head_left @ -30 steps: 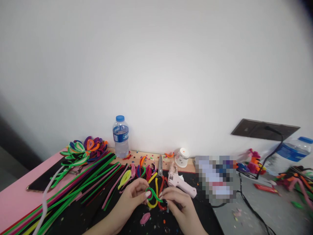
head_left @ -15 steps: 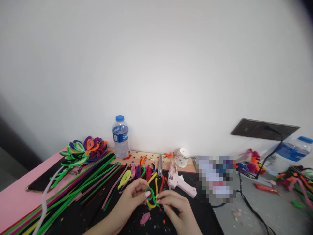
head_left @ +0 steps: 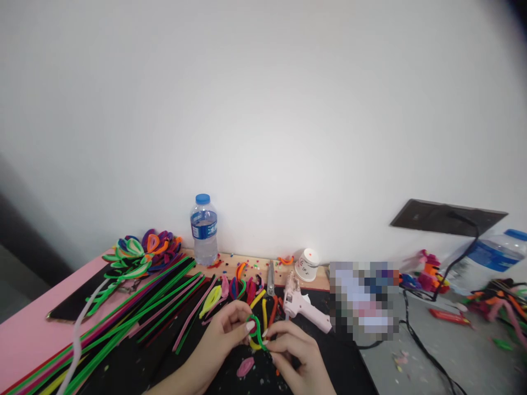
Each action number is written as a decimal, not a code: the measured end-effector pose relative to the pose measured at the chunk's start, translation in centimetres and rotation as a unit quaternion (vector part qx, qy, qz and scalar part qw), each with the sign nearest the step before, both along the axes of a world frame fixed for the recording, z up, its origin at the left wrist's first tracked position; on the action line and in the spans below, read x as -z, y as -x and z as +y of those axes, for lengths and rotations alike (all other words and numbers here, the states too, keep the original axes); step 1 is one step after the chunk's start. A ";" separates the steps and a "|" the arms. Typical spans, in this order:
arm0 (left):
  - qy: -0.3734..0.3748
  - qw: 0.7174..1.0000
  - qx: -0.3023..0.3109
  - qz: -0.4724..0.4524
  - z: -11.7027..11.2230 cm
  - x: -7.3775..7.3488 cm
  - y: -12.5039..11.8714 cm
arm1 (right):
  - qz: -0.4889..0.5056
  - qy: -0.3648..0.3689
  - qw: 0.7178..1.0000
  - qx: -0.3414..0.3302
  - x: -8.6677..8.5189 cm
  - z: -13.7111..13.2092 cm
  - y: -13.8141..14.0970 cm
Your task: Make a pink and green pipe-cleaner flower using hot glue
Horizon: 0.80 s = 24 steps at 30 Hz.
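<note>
Between my two hands is a short green pipe cleaner [head_left: 258,331], bent into a curve. My left hand [head_left: 230,325] pinches its upper end between thumb and fingers, with a bit of dark pink showing at the fingertips. At the lower end, my right hand [head_left: 294,345] closes its fingertips on the green pipe cleaner. A yellow pipe cleaner piece [head_left: 255,345] shows just behind it; I cannot tell if it is attached. On the black mat below lies a pink looped petal [head_left: 246,367]. Scissors [head_left: 270,280] with orange-red handles lie beyond my hands.
A pale pink glue gun [head_left: 307,310] and an upturned paper cup [head_left: 308,264] are right of the scissors. Long pipe cleaners [head_left: 135,312] spread at left, near a pipe-cleaner flower [head_left: 135,255]. A water bottle [head_left: 204,230] stands by the wall. A black cable [head_left: 428,351] crosses the grey surface.
My right fingertips have shifted slightly at the lower end of the green pipe cleaner. My left hand keeps its pinch. The view has moved very slightly.
</note>
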<state>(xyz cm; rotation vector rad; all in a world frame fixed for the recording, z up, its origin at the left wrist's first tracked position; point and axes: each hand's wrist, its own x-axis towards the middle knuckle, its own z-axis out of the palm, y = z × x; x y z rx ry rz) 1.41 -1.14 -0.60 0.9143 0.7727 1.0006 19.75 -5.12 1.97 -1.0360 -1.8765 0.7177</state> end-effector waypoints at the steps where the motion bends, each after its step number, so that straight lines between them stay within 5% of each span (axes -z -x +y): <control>1: 0.003 1.000 -0.003 -0.004 -0.1 0.0 -0.1 | -0.007 -0.003 1.000 0.000 0.0 -0.1 0.0; 24: 0.071 0.996 -0.030 -0.047 -0.8 -0.4 -0.6 | -0.013 -0.128 0.989 0.076 0.5 -0.4 -0.5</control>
